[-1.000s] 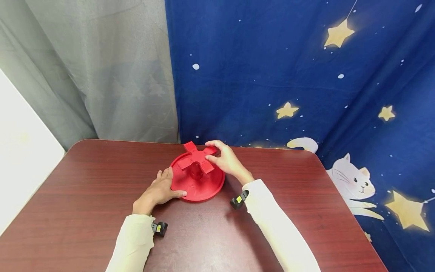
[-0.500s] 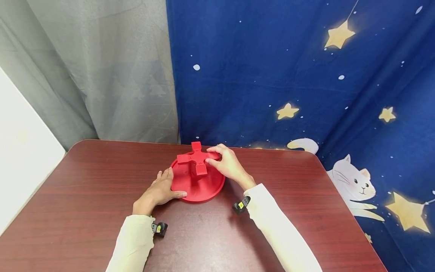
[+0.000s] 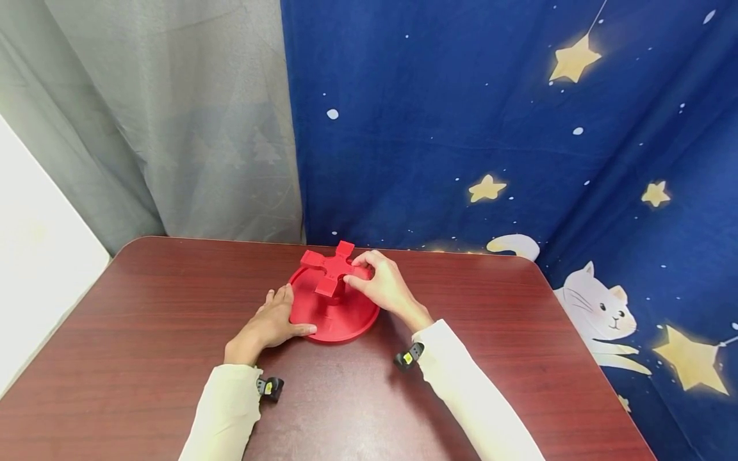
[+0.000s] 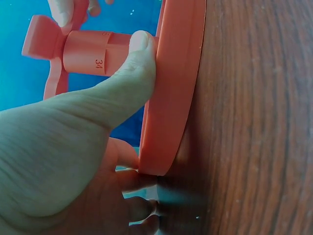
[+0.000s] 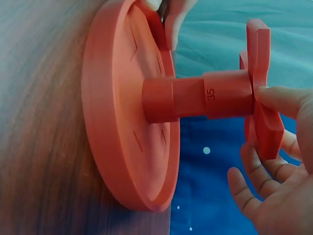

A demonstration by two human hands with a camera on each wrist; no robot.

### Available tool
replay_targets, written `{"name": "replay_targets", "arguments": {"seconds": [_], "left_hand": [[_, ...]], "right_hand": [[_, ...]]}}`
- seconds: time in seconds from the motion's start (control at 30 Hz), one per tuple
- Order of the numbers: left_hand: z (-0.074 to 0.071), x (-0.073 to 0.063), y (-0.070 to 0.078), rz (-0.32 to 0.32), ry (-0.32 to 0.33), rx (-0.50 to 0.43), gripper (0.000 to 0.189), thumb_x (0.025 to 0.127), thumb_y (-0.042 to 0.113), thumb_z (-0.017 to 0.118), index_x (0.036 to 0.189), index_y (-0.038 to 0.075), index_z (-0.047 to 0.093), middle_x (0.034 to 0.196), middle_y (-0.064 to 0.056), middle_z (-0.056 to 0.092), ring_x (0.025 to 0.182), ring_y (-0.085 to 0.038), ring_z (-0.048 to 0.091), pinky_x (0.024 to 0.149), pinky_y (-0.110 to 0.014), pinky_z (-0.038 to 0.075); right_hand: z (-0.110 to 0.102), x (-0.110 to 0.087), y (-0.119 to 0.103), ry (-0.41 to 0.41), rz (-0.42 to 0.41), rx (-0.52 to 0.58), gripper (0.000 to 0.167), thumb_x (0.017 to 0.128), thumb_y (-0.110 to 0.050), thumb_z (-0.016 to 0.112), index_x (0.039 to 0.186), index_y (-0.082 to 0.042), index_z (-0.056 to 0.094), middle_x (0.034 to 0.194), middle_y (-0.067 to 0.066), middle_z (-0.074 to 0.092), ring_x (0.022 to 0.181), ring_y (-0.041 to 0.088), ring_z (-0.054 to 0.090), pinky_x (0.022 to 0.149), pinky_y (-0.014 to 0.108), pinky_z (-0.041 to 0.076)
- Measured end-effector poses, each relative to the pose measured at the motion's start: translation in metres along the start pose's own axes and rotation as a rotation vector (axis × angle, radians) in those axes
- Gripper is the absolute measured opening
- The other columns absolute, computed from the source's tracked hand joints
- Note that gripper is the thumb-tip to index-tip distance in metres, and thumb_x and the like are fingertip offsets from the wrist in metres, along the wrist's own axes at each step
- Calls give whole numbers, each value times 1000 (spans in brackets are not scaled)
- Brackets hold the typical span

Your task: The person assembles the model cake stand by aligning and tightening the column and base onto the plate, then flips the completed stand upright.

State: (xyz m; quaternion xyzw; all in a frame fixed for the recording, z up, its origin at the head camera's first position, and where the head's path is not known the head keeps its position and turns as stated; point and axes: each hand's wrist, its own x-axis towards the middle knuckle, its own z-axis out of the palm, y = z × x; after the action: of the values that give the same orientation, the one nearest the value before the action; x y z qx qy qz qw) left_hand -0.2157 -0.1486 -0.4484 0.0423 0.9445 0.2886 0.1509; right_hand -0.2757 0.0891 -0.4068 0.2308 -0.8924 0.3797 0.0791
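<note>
A red round plastic base (image 3: 331,323), a shallow dish with a raised rim, lies on the table. From its centre rises a thick red post (image 5: 188,98) marked "35" in the right wrist view. A red four-armed cross piece (image 3: 334,266) sits on top of the post. My left hand (image 3: 268,325) grips the dish's near-left rim, thumb over the edge and fingers along the outside. With thumb and fingers, my right hand (image 3: 387,285) pinches the right arm of the cross piece.
The brown wooden table (image 3: 173,307) ends at a rounded back edge just behind the dish. A grey curtain (image 3: 219,128) and a blue starry curtain (image 3: 432,128) hang behind it. Black wrist cameras sit at both cuffs.
The cross piece has turned clockwise on the post, seen from above, with my right hand moving slightly toward me on its arm. The left hand and the dish stay in place.
</note>
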Motion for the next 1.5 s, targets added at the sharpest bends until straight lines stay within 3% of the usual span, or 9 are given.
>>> {"name": "replay_targets", "arguments": {"seconds": [0.3,0.63,0.7,0.8,0.93,1.03,1.2,1.37,1.5], "left_hand": [[1,1,-1,24,12,-3,114,81,46,77,152,-14,10,158,-34,16,144,-58,6,117,-66,14],[1,1,-1,36,18,-1,115,82,47,77,152,-14,10,158,-35,15,144,-59,6,117,-65,13],[1,1,-2,34,18,-3,115,82,47,77,152,-14,9,158,-35,15,144,-58,5,118,-65,13],[0,0,-2,32,21,-3,115,82,47,77,153,-13,10,158,-34,15,145,-58,6,118,-65,14],[0,0,-1,30,17,-1,114,82,47,77,153,-13,10,159,-33,15,145,-57,5,118,-64,13],[0,-1,0,30,16,-2,114,82,47,77,153,-13,11,159,-33,15,145,-58,6,118,-64,13],[0,0,1,23,11,-10,114,82,46,77,153,-13,10,159,-33,15,145,-57,5,118,-65,13],[-1,0,1,13,8,-9,114,82,45,77,153,-12,9,159,-34,15,146,-56,5,118,-64,13],[-2,0,1,14,9,-4,114,82,46,77,153,-13,9,158,-35,15,145,-57,5,118,-64,13]], "right_hand": [[9,-7,-4,36,6,75,24,79,-22,83,92,-12,65,89,3,62,80,17,57,68,25,50],[9,-7,-4,67,34,27,27,82,-35,80,90,-16,63,87,-2,59,80,14,57,70,27,48],[6,-4,-3,96,24,56,26,84,-34,78,92,-14,64,90,1,60,82,18,59,72,31,51],[3,2,2,119,3,147,24,87,-23,75,102,-7,66,105,8,62,97,26,63,83,41,55],[2,11,9,49,-9,276,33,90,-8,69,122,-2,63,136,15,56,125,30,55,96,51,52],[1,17,11,-31,-13,354,40,91,0,65,131,0,59,147,16,49,130,31,52,100,49,51],[0,21,10,-99,-19,373,43,91,5,62,133,2,58,143,18,53,119,33,59,97,40,54],[-1,23,10,-94,19,360,38,89,5,64,127,4,62,142,18,54,119,33,60,94,39,55],[0,22,11,-69,0,298,36,87,5,68,123,4,65,135,17,58,116,31,61,90,41,57]]}}
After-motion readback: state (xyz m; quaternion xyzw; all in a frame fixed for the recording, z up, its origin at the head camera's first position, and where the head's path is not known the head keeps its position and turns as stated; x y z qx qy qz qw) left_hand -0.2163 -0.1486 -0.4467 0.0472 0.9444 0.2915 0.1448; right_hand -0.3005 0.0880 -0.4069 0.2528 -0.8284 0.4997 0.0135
